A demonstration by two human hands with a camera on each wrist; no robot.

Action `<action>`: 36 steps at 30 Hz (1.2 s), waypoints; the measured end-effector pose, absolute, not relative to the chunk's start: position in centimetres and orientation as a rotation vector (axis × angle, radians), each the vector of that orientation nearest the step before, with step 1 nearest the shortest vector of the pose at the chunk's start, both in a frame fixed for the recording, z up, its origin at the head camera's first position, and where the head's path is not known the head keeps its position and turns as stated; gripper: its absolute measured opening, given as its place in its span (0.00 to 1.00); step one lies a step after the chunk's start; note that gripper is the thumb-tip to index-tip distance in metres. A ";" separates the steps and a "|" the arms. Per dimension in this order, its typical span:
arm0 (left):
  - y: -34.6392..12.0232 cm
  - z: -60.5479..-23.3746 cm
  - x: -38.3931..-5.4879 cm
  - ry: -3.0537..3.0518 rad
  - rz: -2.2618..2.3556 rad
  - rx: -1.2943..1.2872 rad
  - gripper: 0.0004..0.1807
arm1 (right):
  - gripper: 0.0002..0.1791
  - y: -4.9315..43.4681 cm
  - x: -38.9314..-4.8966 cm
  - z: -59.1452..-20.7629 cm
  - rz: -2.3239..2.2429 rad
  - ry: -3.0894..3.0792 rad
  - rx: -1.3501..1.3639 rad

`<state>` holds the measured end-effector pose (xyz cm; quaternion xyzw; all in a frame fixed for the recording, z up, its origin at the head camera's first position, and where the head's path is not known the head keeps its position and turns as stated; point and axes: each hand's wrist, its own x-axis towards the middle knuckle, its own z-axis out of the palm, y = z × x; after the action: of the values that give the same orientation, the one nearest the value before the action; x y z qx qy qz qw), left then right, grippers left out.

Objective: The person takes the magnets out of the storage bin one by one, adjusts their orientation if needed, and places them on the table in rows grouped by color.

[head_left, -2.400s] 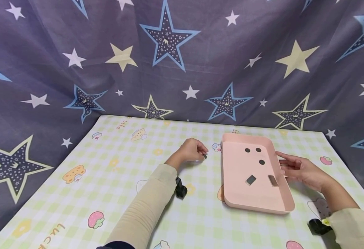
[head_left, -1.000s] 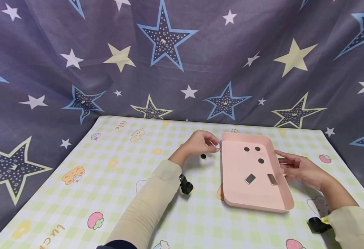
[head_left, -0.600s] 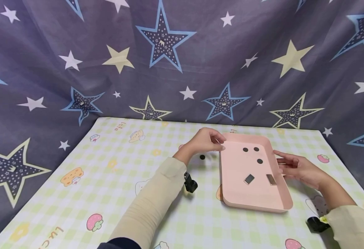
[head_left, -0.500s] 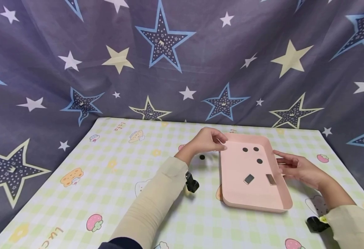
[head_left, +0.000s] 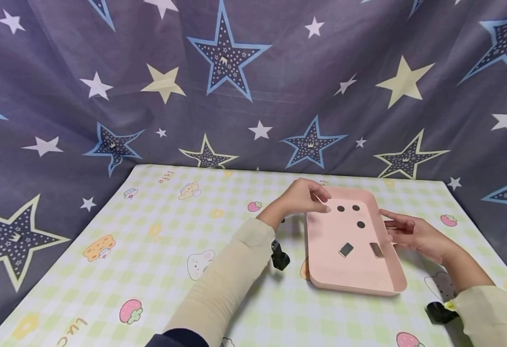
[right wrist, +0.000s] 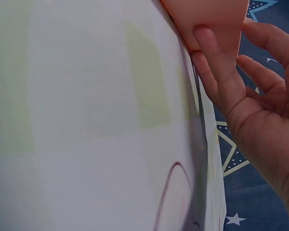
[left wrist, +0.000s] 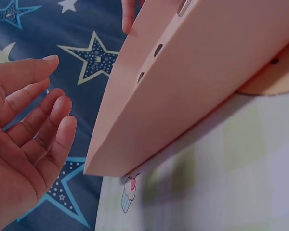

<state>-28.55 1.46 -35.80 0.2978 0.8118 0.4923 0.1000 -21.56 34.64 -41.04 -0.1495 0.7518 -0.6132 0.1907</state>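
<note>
Empty and loosely bent, the left hand (head_left: 303,196) is over the far left part of the tray (head_left: 353,277) in the head view, while the right hand (head_left: 424,236) touches its right wall, fingers extended. Three black discs (head_left: 360,225) and two dark rectangles (head_left: 346,249) lie inside. Green-and-white checked cloth (head_left: 149,270) covers the table; a starry curtain (head_left: 236,113) hangs behind. From the left wrist, spread fingers show apart from the wall. From the right wrist, fingertips rest against the wall's outside, near the cloth.
</note>
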 end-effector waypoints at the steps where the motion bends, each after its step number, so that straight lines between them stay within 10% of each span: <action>1: 1.7 -35.9 -28.6 2.397 1.456 0.877 0.13 | 0.37 34.6 -21.5 -41.0 -1.723 2.112 -0.417; 36: 8.1 -38.8 -29.2 2.245 1.598 0.602 0.15 | 0.38 34.6 -21.5 -41.0 -1.718 2.129 -0.404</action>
<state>-29.23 8.15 -38.76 0.2107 0.7857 0.5593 0.1595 -21.46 34.61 -41.05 -0.1436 0.7563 -0.6102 0.1870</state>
